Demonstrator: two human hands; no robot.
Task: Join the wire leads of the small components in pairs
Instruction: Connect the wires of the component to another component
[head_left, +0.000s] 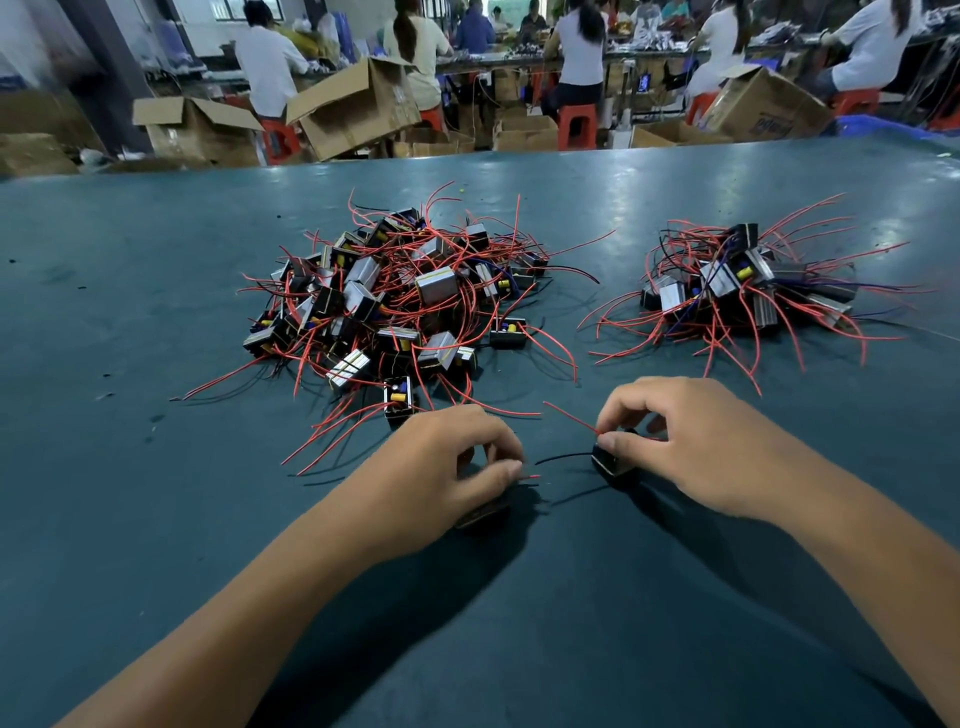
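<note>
Left hand (447, 467) pinching a thin red lead (531, 476), right hand (691, 441) gripping a boxy black component (613, 464), tangled red-wired pile (395, 301) on matte green table (156, 519)

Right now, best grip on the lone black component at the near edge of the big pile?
Probably pinch the component across its boxy black sides, coming from above on the near side. It stands apart with its yellow part facing up; red leads fan toward the left hand, so avoid those.

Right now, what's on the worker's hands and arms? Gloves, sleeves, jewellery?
Nothing worn. The left hand and right hand are bare, with no gloves, rings or finger cots. Both forearms are uncovered up to the frame edge: no sleeves, watch, bracelet or wrist strap visible. Nails are short and unpainted.
</note>
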